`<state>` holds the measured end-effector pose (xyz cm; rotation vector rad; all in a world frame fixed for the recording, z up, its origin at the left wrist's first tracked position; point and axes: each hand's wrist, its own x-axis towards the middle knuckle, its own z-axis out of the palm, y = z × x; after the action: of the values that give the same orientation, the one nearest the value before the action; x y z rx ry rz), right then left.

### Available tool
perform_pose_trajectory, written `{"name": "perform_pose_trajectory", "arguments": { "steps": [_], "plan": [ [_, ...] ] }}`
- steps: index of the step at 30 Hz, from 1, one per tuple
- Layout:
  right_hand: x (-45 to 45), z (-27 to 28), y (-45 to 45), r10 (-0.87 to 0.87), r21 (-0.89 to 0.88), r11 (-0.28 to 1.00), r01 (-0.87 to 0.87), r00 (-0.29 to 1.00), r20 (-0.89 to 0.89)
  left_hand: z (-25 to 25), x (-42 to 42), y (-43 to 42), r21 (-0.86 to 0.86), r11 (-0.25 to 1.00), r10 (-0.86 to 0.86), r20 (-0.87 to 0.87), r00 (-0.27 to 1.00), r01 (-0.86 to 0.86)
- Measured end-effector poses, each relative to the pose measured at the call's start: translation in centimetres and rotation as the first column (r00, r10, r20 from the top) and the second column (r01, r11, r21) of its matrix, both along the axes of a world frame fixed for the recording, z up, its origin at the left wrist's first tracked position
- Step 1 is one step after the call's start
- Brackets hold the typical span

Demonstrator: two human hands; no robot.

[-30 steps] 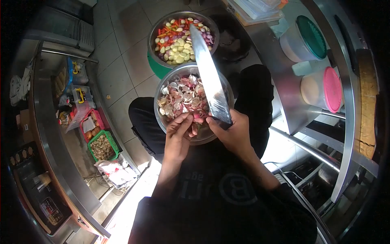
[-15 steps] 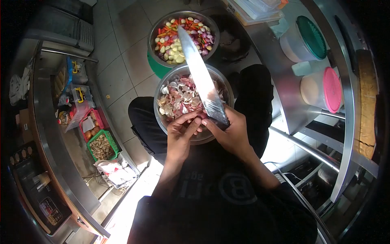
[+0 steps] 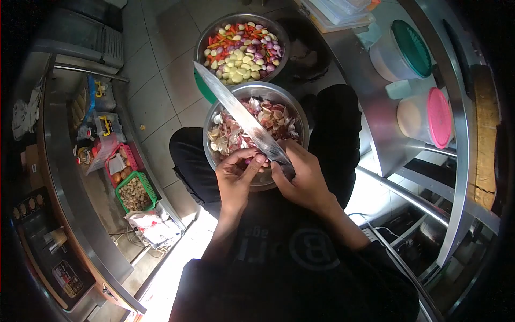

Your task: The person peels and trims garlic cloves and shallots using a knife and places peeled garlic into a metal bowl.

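the knife (image 3: 242, 117) has been swung leftward, its tip now past the near bowl's (image 3: 303, 129) left rim. its near end is gripped in the right hand's (image 3: 304, 174) fingers; a small purple bulb (image 3: 249, 160) is pinched by the left hand's (image 3: 234, 174) fingers, over that bowl's near edge.

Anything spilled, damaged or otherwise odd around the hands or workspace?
Two minor things: a small yellowish scrap lies loose on the tiled floor, and a dark crack crosses the wooden board at far right; its depth I can't tell.
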<state>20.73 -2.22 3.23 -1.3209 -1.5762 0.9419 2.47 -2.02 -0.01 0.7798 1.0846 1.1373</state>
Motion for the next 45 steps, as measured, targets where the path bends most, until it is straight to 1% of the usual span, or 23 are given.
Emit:
{"name": "perform_pose_trajectory", "arguments": {
  "steps": [2, 7, 9, 11, 15, 17, 19, 21, 27, 30, 32, 33, 35, 38, 41, 43, 45],
  "plan": [
    [0.2, -0.1, -0.1, 0.043, -0.024, 0.999, -0.043, 0.999, 0.022, -0.1, -0.1, 0.0, 0.014, 1.000, -0.006, -0.011, 1.000, 0.006],
    [0.2, -0.3, -0.2, 0.028, -0.016, 1.000, -0.027, 0.999, 0.033, 0.0, -0.3, 0.1, 0.030, 0.999, -0.035, -0.028, 0.999, 0.035],
    [0.2, -0.4, -0.2, 0.019, -0.004, 1.000, -0.019, 0.999, 0.030, 0.0, -0.3, 0.1, 0.045, 0.997, -0.055, -0.006, 0.998, 0.055],
    [0.5, -0.6, -0.2, 0.014, -0.067, 0.998, -0.010, 0.998, 0.058, 0.3, -0.1, 0.0, 0.035, 0.998, -0.056, 0.003, 0.998, 0.056],
    [0.6, 0.2, 0.0, 0.003, -0.056, 0.998, -0.003, 1.000, -0.007, 0.3, 0.0, 0.0, 0.021, 0.999, -0.051, 0.026, 0.998, 0.050],
    [0.4, 0.6, 0.0, 0.017, -0.015, 1.000, -0.017, 0.999, -0.036, 0.0, -0.1, -0.1, 0.037, 0.998, -0.043, 0.033, 0.999, 0.042],
    [0.4, 0.4, 0.0, 0.026, -0.003, 1.000, -0.027, 1.000, -0.014, -0.1, -0.2, -0.1, 0.053, 0.998, -0.036, 0.038, 0.999, 0.034],
    [0.3, 0.3, -0.1, 0.035, 0.007, 0.999, -0.035, 0.999, 0.007, 0.0, -0.2, -0.2, 0.058, 0.998, -0.035, -0.023, 0.999, 0.037],
    [0.7, -0.5, -0.1, 0.059, -0.037, 0.998, -0.057, 0.997, 0.056, 0.9, 0.0, -0.2, 0.079, 0.995, -0.059, -0.070, 0.996, 0.065],
    [0.8, -0.1, -0.1, 0.049, -0.013, 0.999, -0.049, 0.998, 0.031, 0.4, 0.1, -0.3, 0.053, 0.998, -0.035, -0.027, 0.999, 0.036],
    [1.0, 0.6, -0.2, 0.064, -0.081, 0.995, -0.063, 0.998, 0.017, 0.3, 0.0, -0.2, 0.056, 0.998, -0.024, -0.028, 0.999, 0.026],
    [0.9, 0.7, -0.1, 0.064, -0.082, 0.995, -0.062, 0.998, 0.017, 0.3, 0.0, -0.2, 0.057, 0.998, -0.015, -0.031, 0.999, 0.017],
    [0.7, 0.8, 0.0, 0.076, -0.022, 0.997, -0.076, 0.997, 0.012, 0.3, 0.0, -0.2, 0.071, 0.997, -0.019, -0.039, 0.999, 0.022],
    [0.7, 0.2, -0.3, 0.075, -0.041, 0.997, -0.073, 0.996, 0.055, 0.4, -0.1, -0.2, 0.095, 0.994, -0.040, -0.052, 0.998, 0.045],
    [0.6, 0.3, 0.0, 0.065, -0.022, 0.998, -0.063, 0.993, 0.100, 0.9, 0.2, -0.2, 0.104, 0.993, -0.057, -0.048, 0.997, 0.061],
    [0.7, 0.3, -0.1, 0.057, -0.007, 0.998, -0.057, 0.995, 0.081, 0.9, 0.2, -0.2, 0.105, 0.993, -0.052, -0.039, 0.998, 0.056],
    [0.8, 0.4, 0.0, 0.050, 0.007, 0.999, -0.050, 0.997, 0.063, 0.3, 0.0, -0.2, 0.068, 0.997, -0.037, -0.026, 0.999, 0.039]
  ]
}}
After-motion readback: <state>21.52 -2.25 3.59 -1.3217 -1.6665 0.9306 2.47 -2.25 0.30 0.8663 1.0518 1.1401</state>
